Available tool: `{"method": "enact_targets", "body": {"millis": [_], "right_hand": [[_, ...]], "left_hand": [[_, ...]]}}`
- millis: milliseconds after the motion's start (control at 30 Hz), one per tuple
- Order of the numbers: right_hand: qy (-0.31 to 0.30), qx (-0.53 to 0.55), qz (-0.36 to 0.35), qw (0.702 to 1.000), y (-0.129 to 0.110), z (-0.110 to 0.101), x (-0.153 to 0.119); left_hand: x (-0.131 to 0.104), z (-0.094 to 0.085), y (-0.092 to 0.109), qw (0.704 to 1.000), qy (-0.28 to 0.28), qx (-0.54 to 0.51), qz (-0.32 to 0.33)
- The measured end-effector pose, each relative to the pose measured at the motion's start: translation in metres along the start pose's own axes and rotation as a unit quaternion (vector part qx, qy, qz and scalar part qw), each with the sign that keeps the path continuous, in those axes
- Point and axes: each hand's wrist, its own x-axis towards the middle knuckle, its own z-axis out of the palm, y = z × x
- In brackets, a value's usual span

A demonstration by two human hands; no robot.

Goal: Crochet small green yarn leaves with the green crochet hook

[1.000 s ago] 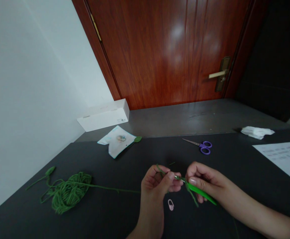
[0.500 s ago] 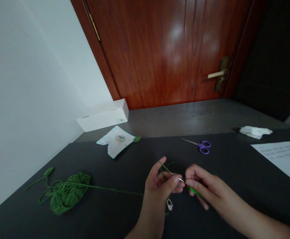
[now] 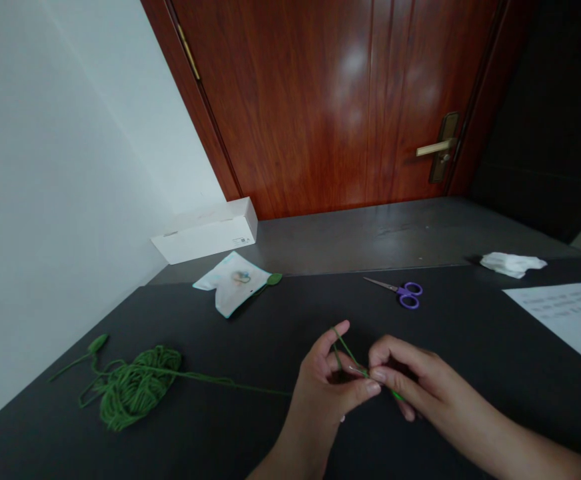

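Green yarn [image 3: 235,385] runs from a loose skein [image 3: 140,387] at the left to my left hand [image 3: 328,383]. It loops over the raised index finger, while the thumb and other fingers pinch a small piece of the yarn work. My right hand [image 3: 408,377] grips a crochet hook [image 3: 397,396] with a green handle; its thin metal tip sits in the yarn beside my left thumb. The fingertips of both hands nearly meet. Most of the stitched piece is hidden by my fingers, and a pale stitch marker [image 3: 342,419] barely shows below the left hand.
Purple-handled scissors [image 3: 408,294] lie beyond my hands. A white pouch [image 3: 233,287] and a green crocheted leaf [image 3: 274,279] are behind to the left, near a white box [image 3: 210,233]. At the right are a crumpled white tissue [image 3: 512,264] and a printed sheet [image 3: 570,313].
My left hand has shifted a little right and turned, closing up to the right hand. The stitch marker that hung in view is now mostly hidden. The hook's metal tip shows nearer my left fingers.
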Motion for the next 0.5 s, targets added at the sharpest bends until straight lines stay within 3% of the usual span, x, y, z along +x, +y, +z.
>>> {"method": "enact_targets", "body": {"millis": [200, 500], "right_hand": [[0.022, -0.018, -0.007, 1.000, 0.0004, -0.0023, 0.0003], [0.030, -0.017, -0.009, 0.999, -0.0012, -0.0017, 0.0005]], "left_hand": [[-0.0036, 0.0034, 0.0027, 0.999, 0.017, 0.007, 0.037], [-0.0028, -0.0003, 0.0091, 0.999, 0.014, -0.019, 0.033]]}}
